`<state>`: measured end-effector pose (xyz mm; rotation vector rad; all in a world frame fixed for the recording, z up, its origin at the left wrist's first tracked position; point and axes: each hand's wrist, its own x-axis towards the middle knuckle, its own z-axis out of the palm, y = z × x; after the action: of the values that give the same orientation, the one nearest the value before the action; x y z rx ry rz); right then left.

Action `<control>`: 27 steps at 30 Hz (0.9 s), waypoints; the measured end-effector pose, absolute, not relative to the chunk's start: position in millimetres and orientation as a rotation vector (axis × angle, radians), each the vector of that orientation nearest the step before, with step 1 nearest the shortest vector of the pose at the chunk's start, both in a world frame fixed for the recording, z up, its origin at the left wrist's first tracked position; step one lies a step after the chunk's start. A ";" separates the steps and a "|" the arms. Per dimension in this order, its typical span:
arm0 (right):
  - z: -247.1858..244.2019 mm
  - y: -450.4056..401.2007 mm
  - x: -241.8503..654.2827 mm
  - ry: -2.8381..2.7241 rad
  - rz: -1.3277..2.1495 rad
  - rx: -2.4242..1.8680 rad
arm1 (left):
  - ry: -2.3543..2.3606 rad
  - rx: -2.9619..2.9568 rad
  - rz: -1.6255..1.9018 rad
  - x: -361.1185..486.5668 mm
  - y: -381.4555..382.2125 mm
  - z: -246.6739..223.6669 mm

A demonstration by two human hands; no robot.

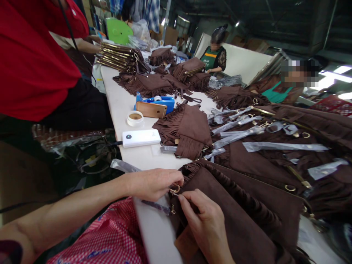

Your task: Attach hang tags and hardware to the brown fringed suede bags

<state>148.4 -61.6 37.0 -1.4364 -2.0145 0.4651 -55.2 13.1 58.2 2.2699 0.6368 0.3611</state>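
My left hand point(154, 183) is closed in a pinch at a gold-coloured metal clasp point(175, 189), by the upper corner of a brown fringed handbag point(220, 198). Thumb and forefinger of my right hand point(206, 220) are pressed together just below the clasp. What sits between those fingertips is too small to make out. A strap point(125, 166) in clear plastic runs under my left hand past the table edge. Beneath that hand shows a second wrapped strap piece point(156, 207), with a small gold hook point(172, 209) at its end. The bag lies tilted on the white table point(154, 234).
Several brown fringed bags with plastic-wrapped straps point(286, 146) cover the right. Along the left edge lie a white power bank point(141, 138), a tape roll point(135, 118), a gold phone point(151, 109) and a blue tape dispenser point(170, 102). A person in red point(35, 62) stands left; two co-workers are behind.
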 end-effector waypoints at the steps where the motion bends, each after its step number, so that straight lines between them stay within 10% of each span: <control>1: 36.3 -61.5 147.7 -2.054 0.430 -1.443 | 0.621 2.274 0.377 -55.2 13.4 57.2; 27: 23.8 -58.4 138.6 -2.361 -0.041 -1.542 | 0.545 2.617 0.516 -63.7 17.8 26.9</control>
<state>138.6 -58.4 23.8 -1.5419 -2.3608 -0.0407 -63.7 17.8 26.9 2.6172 0.5453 0.5165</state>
